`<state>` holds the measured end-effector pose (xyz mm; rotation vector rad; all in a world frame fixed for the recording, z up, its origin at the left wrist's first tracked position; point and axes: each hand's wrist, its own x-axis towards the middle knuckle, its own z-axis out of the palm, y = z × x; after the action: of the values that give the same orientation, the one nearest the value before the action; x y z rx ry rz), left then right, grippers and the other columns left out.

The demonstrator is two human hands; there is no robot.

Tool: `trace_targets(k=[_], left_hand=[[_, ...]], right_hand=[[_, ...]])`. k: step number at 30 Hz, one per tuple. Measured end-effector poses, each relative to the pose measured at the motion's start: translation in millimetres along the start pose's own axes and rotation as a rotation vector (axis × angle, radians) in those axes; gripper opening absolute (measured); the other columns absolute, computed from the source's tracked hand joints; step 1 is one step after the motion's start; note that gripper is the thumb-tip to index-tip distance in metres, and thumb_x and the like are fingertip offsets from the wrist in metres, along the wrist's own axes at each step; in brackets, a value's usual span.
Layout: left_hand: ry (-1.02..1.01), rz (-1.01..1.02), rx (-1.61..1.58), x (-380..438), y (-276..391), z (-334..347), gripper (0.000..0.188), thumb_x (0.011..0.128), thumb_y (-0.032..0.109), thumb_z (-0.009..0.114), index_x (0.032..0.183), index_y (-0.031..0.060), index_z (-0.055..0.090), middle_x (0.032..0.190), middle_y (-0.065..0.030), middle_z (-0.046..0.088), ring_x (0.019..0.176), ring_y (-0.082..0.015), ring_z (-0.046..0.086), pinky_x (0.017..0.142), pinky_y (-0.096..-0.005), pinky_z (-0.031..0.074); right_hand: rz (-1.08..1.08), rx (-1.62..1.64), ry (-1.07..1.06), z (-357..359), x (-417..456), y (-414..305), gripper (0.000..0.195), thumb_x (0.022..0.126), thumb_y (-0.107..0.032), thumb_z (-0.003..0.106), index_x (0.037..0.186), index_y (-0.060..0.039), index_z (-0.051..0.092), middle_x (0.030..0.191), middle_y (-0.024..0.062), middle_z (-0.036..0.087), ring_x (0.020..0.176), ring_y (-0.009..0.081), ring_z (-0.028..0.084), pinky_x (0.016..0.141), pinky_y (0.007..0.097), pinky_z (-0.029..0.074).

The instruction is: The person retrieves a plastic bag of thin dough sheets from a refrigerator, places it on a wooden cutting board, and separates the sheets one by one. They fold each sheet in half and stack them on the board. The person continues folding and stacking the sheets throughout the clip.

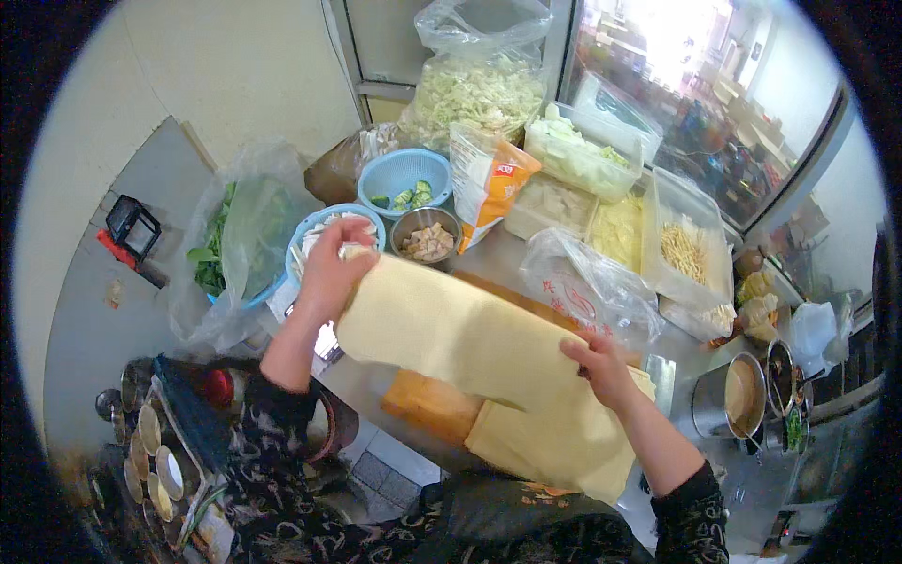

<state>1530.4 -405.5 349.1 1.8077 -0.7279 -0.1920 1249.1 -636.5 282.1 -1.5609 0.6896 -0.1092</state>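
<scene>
Stretched between my two hands is a thin, pale yellow sheet of what looks like tofu skin [437,317]. At its upper left corner my left hand [335,271] pinches the edge, just over a blue basket of white strips [380,222]. My right hand [599,366] grips the far edge toward the right, thumb on top. More folded sheets [507,430] lie below it on a wooden cutting board [416,402], and the held sheet hangs over them. Part of the board is hidden under the sheets. Where the held sheet ends and the stack begins is hard to tell.
Behind stand a blue colander [373,176], a steel bowl of chopped pieces [447,255], an orange-white packet [486,183] and plastic tubs [659,233]. A clear plastic bag [564,271] lies near my right hand. Bagged greens [246,233] stand left, steel pots [708,405] right.
</scene>
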Motion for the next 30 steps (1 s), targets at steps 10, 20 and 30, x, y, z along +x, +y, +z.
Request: trace_targets(k=[10,20,30], left_hand=[[-0.009,0.223,0.66,219.6,-64.4,10.9,0.027,0.072,0.015,0.06,0.096,0.0047,0.055,0.093,-0.0081,0.058,0.09,-0.0242,0.054,0.079,-0.0327,0.042],[-0.449,0.5,0.14,-5.6,-91.8,187.8,0.019,0.079,0.015,0.055,0.093,0.0042,0.059,0.094,-0.0114,0.06,0.09,-0.0264,0.056,0.076,-0.0342,0.045],[-0.461,0.589,0.515,-61.7,-104.1,276.2,0.02,0.076,0.016,0.054,0.086,-0.0009,0.056,0.093,-0.013,0.054,0.091,-0.0295,0.05,0.079,-0.0388,0.041]], right_hand=[[0.012,0.286,-0.027,48.3,180.5,-42.6,0.029,0.084,-0.026,0.053,0.096,0.0001,0.057,0.085,0.0054,0.059,0.073,0.0117,0.056,0.065,0.023,0.046],[0.049,-0.081,0.241,-61.4,36.1,49.3,0.019,0.085,-0.011,0.051,0.096,0.0033,0.057,0.088,0.0074,0.06,0.079,0.0109,0.055,0.071,0.0239,0.044],[-0.08,-0.406,0.496,-60.7,-63.9,117.5,0.012,0.08,-0.008,0.057,0.09,-0.0013,0.06,0.082,0.0054,0.058,0.074,0.0116,0.052,0.068,0.0247,0.043]])
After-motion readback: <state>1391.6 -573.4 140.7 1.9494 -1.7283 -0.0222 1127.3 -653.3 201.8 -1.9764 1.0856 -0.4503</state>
